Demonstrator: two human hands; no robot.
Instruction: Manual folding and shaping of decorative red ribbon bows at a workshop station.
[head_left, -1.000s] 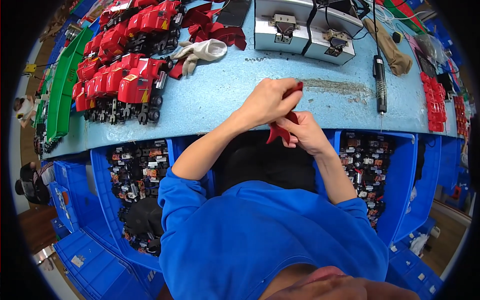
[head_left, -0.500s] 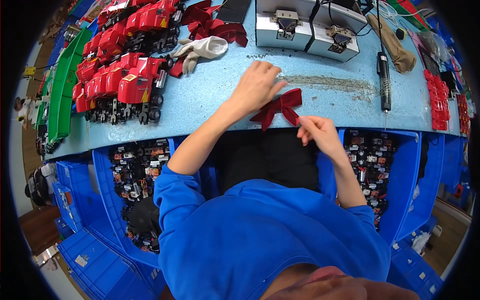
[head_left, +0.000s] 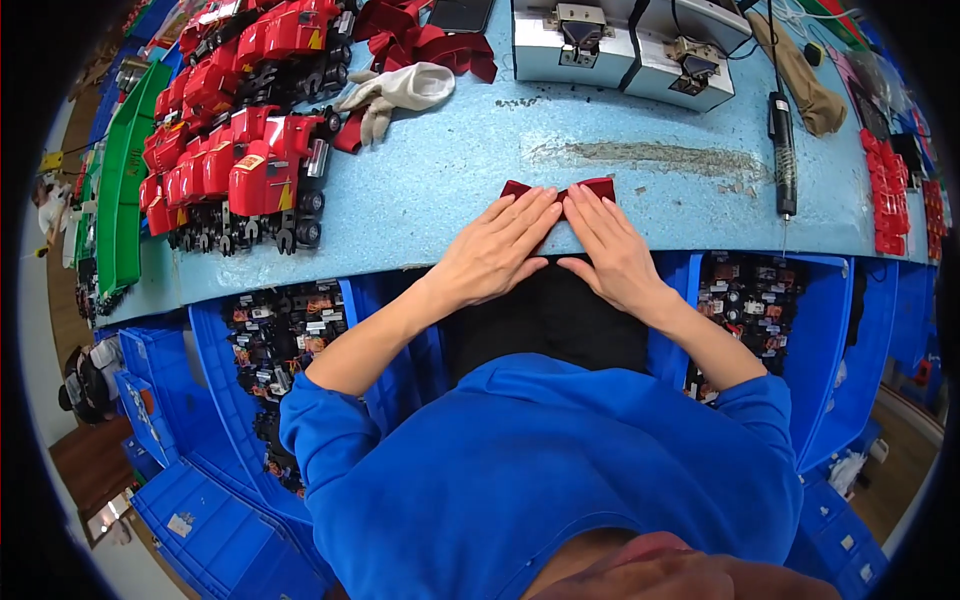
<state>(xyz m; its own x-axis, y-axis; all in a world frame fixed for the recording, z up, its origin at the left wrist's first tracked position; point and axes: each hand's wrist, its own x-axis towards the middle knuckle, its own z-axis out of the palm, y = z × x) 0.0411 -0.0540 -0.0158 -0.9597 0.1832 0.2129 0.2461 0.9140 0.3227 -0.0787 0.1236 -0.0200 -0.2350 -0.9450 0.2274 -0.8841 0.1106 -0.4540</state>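
A dark red fabric bow point(head_left: 602, 187) lies at the front edge of the blue worktop, mostly hidden beneath my hands. My left hand point(head_left: 500, 245) rests flat over its left half, fingers stretched out and pointing away from me. Over the right half lies my right hand point(head_left: 612, 250), its fingers likewise straight. The fingertips of both hands nearly meet at the bow's middle, and only its far corners show past them.
Red toy trucks point(head_left: 270, 170) stand stacked at the left beside a green tray point(head_left: 130, 170). A whitish glove point(head_left: 415, 87) and red fabric pieces point(head_left: 440, 48) lie behind. An electric screwdriver point(head_left: 783, 155) hangs at the right. Blue bins point(head_left: 825, 350) of small assemblies sit below the worktop.
Both hands have come down flat onto the bow. My left hand moved nearer to me; my right hand let go of the pinched lower right tail and moved up over the bow.
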